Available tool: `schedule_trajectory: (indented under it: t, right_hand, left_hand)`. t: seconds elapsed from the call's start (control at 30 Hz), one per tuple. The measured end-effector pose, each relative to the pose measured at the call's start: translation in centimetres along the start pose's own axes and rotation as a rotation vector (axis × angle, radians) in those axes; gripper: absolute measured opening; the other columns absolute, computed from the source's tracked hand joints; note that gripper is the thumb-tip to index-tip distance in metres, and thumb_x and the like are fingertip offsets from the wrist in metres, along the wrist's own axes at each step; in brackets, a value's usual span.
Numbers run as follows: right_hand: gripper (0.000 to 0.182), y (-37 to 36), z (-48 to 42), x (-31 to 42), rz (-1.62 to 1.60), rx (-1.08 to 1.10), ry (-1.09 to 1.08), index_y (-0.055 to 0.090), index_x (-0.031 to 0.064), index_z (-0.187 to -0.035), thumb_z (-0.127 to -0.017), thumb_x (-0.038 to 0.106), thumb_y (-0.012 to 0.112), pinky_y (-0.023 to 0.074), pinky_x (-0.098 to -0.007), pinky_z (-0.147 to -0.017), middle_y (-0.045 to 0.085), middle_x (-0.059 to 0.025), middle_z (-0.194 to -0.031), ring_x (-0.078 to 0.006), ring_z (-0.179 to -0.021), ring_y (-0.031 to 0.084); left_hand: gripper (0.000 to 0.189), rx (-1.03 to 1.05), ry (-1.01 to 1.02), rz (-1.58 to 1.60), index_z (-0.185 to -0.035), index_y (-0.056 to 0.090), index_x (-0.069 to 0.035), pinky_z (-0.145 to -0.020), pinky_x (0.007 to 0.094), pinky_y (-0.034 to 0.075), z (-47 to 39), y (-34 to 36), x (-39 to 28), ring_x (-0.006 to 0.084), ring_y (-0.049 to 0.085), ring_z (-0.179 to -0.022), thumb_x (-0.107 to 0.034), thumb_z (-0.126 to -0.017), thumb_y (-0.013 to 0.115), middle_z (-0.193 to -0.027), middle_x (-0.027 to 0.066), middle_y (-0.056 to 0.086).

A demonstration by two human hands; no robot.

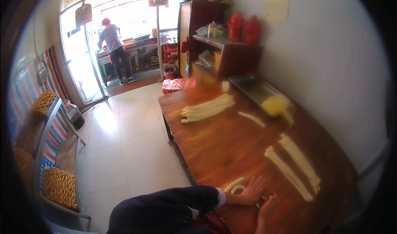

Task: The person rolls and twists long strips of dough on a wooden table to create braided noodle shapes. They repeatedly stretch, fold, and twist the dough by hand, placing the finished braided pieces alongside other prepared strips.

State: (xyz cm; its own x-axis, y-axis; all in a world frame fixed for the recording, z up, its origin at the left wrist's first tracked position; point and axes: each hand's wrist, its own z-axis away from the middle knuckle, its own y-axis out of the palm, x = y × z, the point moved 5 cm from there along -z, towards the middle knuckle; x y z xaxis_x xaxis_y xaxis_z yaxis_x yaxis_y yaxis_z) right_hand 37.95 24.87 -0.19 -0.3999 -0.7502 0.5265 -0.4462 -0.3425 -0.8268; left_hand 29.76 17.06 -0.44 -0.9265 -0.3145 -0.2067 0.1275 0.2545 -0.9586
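Observation:
My left hand [252,190] lies palm down over the near part of the wooden table [217,144], its fingers spread. Close beside it my right hand [267,204] is curled, with a small pale piece of dough [257,205] showing between the two hands. Its grip is partly hidden. A twisted dough rope [234,184] curves just left of my left hand. Long dough strips [288,172] lie to the right, more dough strips [207,108] lie together at the far left, and a short twisted dough piece [252,119] rests between these groups.
A metal tray [254,90] with a yellow mass [276,105] stands by the wall. Twisted, browned dough pieces [59,187] are stacked on a rack [46,141] at left. A person [113,45] stands at a counter beyond the doorway. A red wrapped bundle [178,85] sits beyond the table.

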Motion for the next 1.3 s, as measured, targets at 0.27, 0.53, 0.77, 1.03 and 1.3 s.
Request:
schedule_trajectory:
  t: [0.27, 0.53, 0.77, 1.03, 1.3]
  right_hand:
    - [0.028, -0.2, 5.3, 0.2, 0.207, -0.056, -0.335, 0.051, -0.0021, -0.111, -0.089, 0.014, 0.047, 0.0401, -0.0483, -0.084, 0.052, -0.0224, -0.102, -0.041, -0.089, 0.05]
    - [0.027, 0.4, 4.6, 0.8, 0.228, -0.107, -0.382, 0.051, -0.0019, -0.11, -0.09, 0.015, 0.046, 0.0402, -0.0486, -0.085, 0.052, -0.0228, -0.105, -0.0419, -0.091, 0.051]
    - [0.026, 1.4, 3.4, -4.1, 0.251, -0.215, -0.157, 0.052, -0.0012, -0.109, -0.09, 0.017, 0.046, 0.039, -0.0509, -0.089, 0.054, -0.0231, -0.109, -0.042, -0.098, 0.051]
    - [0.019, -1.4, 8.8, 2.0, 0.238, -0.187, -0.493, 0.058, 0.0007, -0.098, -0.089, 0.015, 0.049, 0.0415, -0.0503, -0.089, 0.057, -0.0231, -0.106, -0.039, -0.099, 0.054]
    - [0.014, -0.6, 5.5, 0.4, 0.214, -0.255, -0.233, 0.057, -0.001, -0.093, -0.087, 0.009, 0.05, 0.0416, -0.0487, -0.094, 0.058, -0.0196, -0.106, -0.041, -0.1, 0.053]
  left_hand:
    - [0.057, 0.011, 0.128, -0.101, -0.127, 0.04, 0.013, -0.114, 0.0481, 0.014, 9.7, 5.7, -3.3, 0.0371, 0.018, -0.14, -0.027, -0.086, 0.046, -0.148, 0.0249, 0.023]
    - [0.051, 0.091, 0.379, -0.094, -0.126, 0.049, 0.004, -0.113, 0.0489, 0.012, 4.6, 2.8, -1.4, 0.0373, 0.017, -0.139, -0.029, -0.087, 0.045, -0.147, 0.0209, 0.029]
    - [0.055, 0.022, -0.006, -0.101, -0.131, 0.046, 0.002, -0.113, 0.0482, 0.015, 4.9, 1.5, -3.9, 0.033, 0.019, -0.14, -0.03, -0.087, 0.046, -0.147, 0.0185, 0.029]
    - [0.059, 0.088, 0.398, -0.122, -0.134, 0.043, 0.0, -0.111, 0.0509, 0.021, 9.5, 2.0, -2.8, 0.0363, 0.031, -0.134, -0.034, -0.085, 0.048, -0.14, 0.0203, 0.039]
    - [0.051, 0.259, 0.402, -0.191, -0.133, 0.048, -0.007, -0.105, 0.0658, 0.015, 3.5, -2.5, -2.9, 0.0415, 0.022, -0.136, -0.033, -0.09, 0.045, -0.145, 0.0159, 0.034]
